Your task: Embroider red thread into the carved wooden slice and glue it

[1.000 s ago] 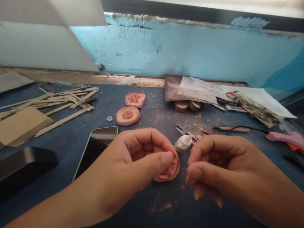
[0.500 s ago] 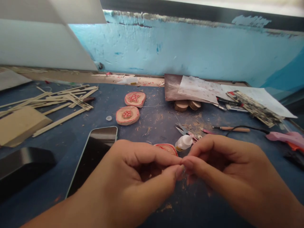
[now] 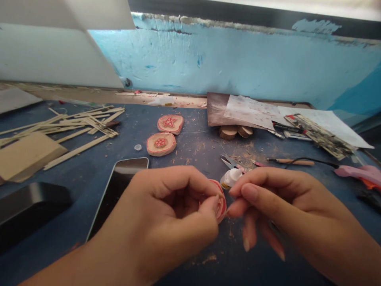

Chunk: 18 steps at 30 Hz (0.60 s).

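While my left hand (image 3: 166,214) curled around a small wooden slice (image 3: 220,200) with red lines on its face, I kept it tilted just above the blue worktop (image 3: 193,159), thumb and fingers closed on its edge. My right hand (image 3: 276,206) sat right beside it, thumb and forefinger pinched together at the slice's rim; whether they gripped a thread or anything else, I could not tell, as it was too fine to see. Just behind the fingertips stood a small white glue bottle (image 3: 231,177), with snips (image 3: 228,162) near it. Farther back lay two finished slices, one with a red star (image 3: 170,123) and one with a red flower (image 3: 161,143), both flat and apart from each other. I judged the work partly done: two pieces looked complete, the third was in hand with its pattern unfinished, and plain slices (image 3: 235,131) waited under the papers (image 3: 250,111). A phone (image 3: 122,186) lay to the left.
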{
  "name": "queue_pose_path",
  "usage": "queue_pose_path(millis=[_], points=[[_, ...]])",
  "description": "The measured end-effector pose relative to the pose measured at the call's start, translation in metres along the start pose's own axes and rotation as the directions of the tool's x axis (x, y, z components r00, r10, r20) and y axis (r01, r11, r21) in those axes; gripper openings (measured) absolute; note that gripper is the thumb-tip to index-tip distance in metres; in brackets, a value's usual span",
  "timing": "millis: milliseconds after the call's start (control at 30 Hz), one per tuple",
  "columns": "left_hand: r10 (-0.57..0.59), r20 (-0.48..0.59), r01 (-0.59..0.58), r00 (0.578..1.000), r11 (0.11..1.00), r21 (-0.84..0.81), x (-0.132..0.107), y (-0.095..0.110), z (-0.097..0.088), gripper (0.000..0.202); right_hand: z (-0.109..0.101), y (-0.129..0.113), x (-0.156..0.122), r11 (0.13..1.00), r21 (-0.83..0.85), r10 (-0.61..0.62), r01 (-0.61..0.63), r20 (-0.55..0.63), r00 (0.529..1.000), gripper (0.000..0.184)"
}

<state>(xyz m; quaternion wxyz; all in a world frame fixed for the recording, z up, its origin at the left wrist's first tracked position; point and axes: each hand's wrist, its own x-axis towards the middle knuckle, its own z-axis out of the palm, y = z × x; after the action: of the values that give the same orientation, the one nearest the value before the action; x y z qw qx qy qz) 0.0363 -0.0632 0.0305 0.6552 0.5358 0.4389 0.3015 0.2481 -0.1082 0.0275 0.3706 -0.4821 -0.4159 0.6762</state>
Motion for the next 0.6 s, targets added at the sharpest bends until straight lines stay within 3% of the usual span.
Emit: queue_pose_path(millis=[100,200,300,400,500,600], points=[[-0.056,0.018,0.056,0.998,0.998,-0.022,0.0002,-0.0041,-0.0026,0.009,-0.0015,0.0018,0.0016,0.999,0.049,0.012,-0.013,0.028,1.000,0.025],[-0.021,0.089,0.021,0.996,1.000,0.004,-0.0008,-0.0079,-0.0016,0.012,0.0004,0.0017,0.0027,0.998,0.056,0.003,-0.006,0.053,0.999,0.023],[0.017,0.093,-0.020,0.996,0.999,0.035,-0.0011,-0.0083,-0.0002,0.009,0.0027,0.0010,0.0023,0.997,0.079,0.009,-0.012,0.043,0.999,0.021],[0.000,0.125,0.008,0.992,0.998,-0.060,-0.0003,-0.0070,-0.0015,0.007,0.0037,-0.0003,0.0021,0.997,0.072,-0.003,0.001,0.032,0.999,0.015],[-0.057,0.180,0.078,0.982,0.991,-0.111,0.0008,-0.0066,-0.0047,0.017,0.0052,-0.0014,0.0037,0.997,0.036,-0.073,0.072,0.018,0.997,0.009],[-0.100,0.176,0.119,0.979,0.988,-0.097,0.0016,-0.0061,-0.0073,0.015,0.0077,-0.0019,0.0058,0.985,0.002,-0.172,0.172,0.025,0.985,0.019]])
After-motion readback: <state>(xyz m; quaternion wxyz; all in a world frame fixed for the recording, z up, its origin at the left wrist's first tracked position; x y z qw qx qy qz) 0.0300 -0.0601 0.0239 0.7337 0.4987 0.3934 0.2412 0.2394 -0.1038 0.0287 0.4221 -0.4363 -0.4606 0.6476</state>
